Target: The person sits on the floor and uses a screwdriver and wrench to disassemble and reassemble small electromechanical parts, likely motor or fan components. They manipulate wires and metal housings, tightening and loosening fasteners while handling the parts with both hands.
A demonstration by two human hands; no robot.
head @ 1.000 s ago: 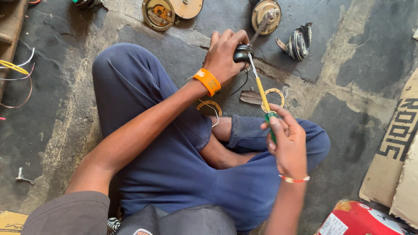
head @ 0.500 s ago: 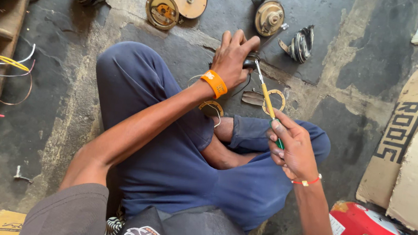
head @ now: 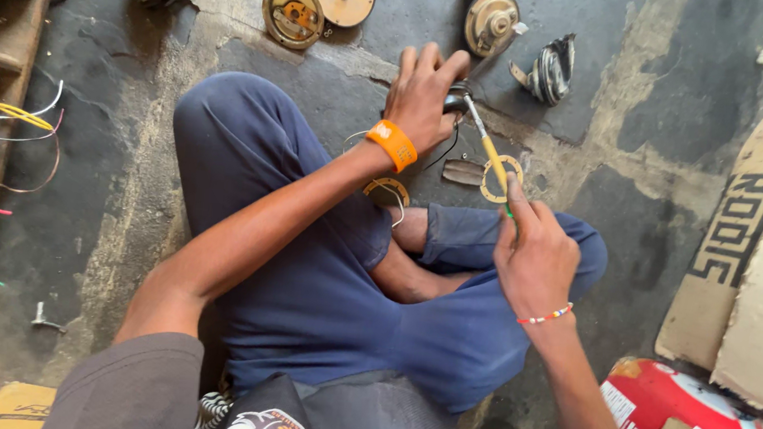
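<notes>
My right hand is closed around the handle of a yellow-shafted screwdriver, fingers wrapped tight with the forefinger laid along the grip, while my left hand presses down with fingers spread and loosely curled over a small dark part on the concrete floor, just beyond my crossed legs. I cannot tell how firmly that left hand clamps the part, since my palm covers most of it. The screwdriver's long axis runs from my right hand up and to the left, away from me, its tip meeting the dark part right at the edge of my left fingers; so the part lies ahead and left of my right grip, and my left hand is plainly the nearer one, touching it. A thin yellowish ring lies on the floor beneath the shaft, between my two hands, and a second ring sits close by my left wrist with its orange band.
</notes>
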